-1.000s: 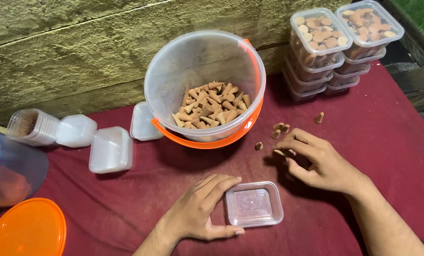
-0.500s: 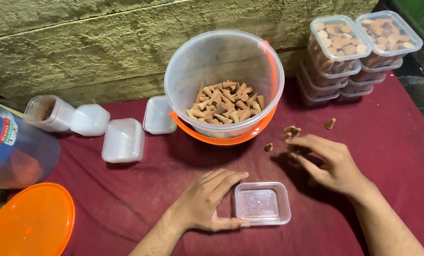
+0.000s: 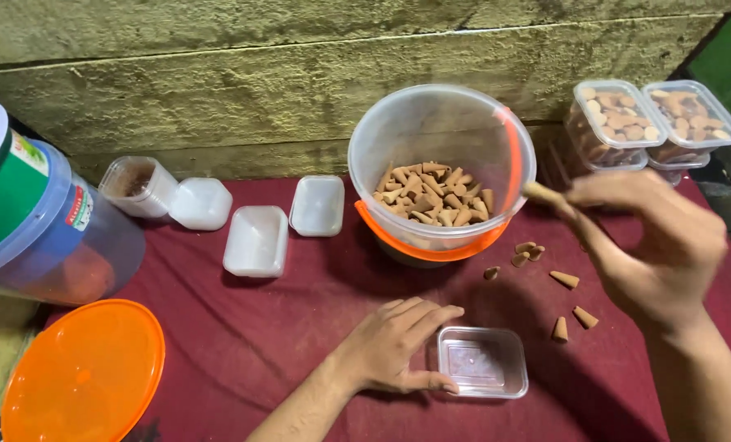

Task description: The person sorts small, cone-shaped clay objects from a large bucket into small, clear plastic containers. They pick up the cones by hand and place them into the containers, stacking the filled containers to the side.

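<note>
My left hand (image 3: 398, 344) rests flat on the dark red cloth, its thumb and fingers against the left side of a small clear plastic box (image 3: 481, 363) that lies empty. My right hand (image 3: 656, 245) is raised above the cloth at the right and pinches a tan cone (image 3: 543, 195) between its fingertips. Several loose tan cones (image 3: 565, 280) lie on the cloth below that hand. A clear bucket with an orange handle (image 3: 440, 131) stands behind, partly filled with more cones (image 3: 432, 195).
Small white lids and boxes (image 3: 256, 240) lie at the back left beside a clear jar (image 3: 136, 185). A big clear container with a green label (image 3: 30, 221) and an orange lid (image 3: 83, 375) sit at the left. Stacked filled boxes (image 3: 619, 115) stand at the back right.
My right hand has lifted from the cloth with a cone pinched in its fingers. The view has shifted, so everything sits further right. My left hand stays by the clear box.
</note>
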